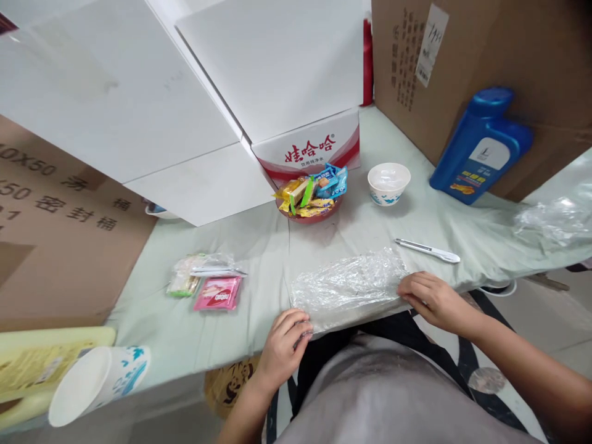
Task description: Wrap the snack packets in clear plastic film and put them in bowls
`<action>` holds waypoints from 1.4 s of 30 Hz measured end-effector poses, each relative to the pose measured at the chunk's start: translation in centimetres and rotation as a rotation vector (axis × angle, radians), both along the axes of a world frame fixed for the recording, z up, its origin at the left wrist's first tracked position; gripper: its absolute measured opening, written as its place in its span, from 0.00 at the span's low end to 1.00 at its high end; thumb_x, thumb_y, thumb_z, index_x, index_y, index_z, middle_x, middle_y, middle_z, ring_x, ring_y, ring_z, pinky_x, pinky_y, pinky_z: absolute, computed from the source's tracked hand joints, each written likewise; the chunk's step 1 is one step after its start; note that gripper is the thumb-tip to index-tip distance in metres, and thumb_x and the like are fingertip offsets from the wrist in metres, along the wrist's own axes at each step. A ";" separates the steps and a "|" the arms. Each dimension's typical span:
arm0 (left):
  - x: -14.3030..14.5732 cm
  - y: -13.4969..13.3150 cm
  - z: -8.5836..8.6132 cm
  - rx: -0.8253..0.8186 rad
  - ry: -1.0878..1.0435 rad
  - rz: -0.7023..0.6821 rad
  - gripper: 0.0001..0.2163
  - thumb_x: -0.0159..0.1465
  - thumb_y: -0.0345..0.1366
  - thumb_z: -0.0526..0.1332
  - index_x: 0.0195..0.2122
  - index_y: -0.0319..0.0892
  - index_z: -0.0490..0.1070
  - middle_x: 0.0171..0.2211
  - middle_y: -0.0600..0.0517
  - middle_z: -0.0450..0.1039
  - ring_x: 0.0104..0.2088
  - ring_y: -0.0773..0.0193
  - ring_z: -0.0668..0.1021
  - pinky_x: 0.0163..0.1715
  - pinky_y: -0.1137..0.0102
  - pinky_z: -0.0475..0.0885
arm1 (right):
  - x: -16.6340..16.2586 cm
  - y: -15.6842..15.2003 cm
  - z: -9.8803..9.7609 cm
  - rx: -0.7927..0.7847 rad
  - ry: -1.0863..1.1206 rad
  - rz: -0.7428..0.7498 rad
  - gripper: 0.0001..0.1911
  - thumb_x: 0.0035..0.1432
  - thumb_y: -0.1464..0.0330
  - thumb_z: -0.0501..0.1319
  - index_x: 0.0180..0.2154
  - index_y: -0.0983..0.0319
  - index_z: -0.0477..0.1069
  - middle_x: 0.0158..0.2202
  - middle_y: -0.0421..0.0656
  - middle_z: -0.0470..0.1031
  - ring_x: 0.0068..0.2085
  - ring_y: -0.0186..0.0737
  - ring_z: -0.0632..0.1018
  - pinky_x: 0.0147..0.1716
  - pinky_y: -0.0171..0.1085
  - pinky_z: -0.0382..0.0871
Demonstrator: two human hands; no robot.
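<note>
A crinkled clear plastic bag or sheet (351, 280) lies stretched along the front edge of the table. My left hand (287, 342) is closed, fingers curled over its near left corner. At the right end, my right hand (430, 299) pinches the plastic between fingers and thumb. Just beyond that hand rests a white utility knife (428, 250). Farther back, a reddish-brown bowl (317, 217) holds several wrapped snacks (312, 188). To its right stands a white paper bowl (388, 183) with a blue pattern.
Pink packets (218, 293) and a clear-wrapped packet (185, 277) lie at left. A paper cup (99, 382) lies tilted beside a yellow jug (41, 364). A blue bottle (481, 151) leans against a brown carton (462, 68). White boxes (277, 68) line the back. More clear plastic (555, 219) sits at right.
</note>
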State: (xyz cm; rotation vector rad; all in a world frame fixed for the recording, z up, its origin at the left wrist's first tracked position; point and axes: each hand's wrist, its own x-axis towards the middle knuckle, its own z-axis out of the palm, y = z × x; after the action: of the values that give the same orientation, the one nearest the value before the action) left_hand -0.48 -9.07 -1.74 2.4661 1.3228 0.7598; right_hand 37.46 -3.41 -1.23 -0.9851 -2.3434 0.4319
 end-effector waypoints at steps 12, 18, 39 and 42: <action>0.6 3.8 -0.7 -0.022 -0.155 0.515 0.09 0.66 0.40 0.57 0.38 0.42 0.74 0.30 0.52 0.78 0.28 0.65 0.79 0.33 0.71 0.75 | -1.9 3.2 -0.9 0.043 -0.107 -0.276 0.13 0.69 0.66 0.49 0.44 0.60 0.71 0.38 0.45 0.77 0.34 0.39 0.79 0.32 0.36 0.69; 1.2 5.9 -1.5 0.091 -0.028 0.571 0.11 0.67 0.40 0.54 0.39 0.41 0.74 0.33 0.49 0.79 0.30 0.63 0.80 0.33 0.69 0.73 | -3.5 5.5 -0.9 0.109 -0.325 -0.448 0.19 0.70 0.63 0.46 0.43 0.61 0.74 0.35 0.46 0.77 0.31 0.40 0.77 0.27 0.36 0.61; 7.8 4.8 -0.5 0.126 0.236 0.231 0.13 0.68 0.34 0.54 0.51 0.42 0.71 0.49 0.43 0.72 0.46 0.52 0.72 0.45 0.57 0.71 | -7.9 3.3 -1.9 0.238 -0.328 -0.001 0.39 0.61 0.44 0.53 0.63 0.65 0.61 0.65 0.54 0.61 0.67 0.56 0.56 0.63 0.58 0.48; 6.7 4.9 -1.3 0.126 0.270 0.350 0.14 0.68 0.36 0.54 0.51 0.43 0.72 0.49 0.42 0.72 0.47 0.50 0.72 0.46 0.55 0.70 | -6.9 3.8 -3.1 0.161 -0.417 -0.139 0.45 0.58 0.40 0.53 0.64 0.67 0.60 0.65 0.57 0.59 0.67 0.60 0.57 0.63 0.59 0.48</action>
State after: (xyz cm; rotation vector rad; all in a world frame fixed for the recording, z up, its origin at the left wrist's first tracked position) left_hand 6.26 -4.17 -3.03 2.5350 1.8943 0.6115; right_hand 30.57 0.41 -4.36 -1.2439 -2.5976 -0.0234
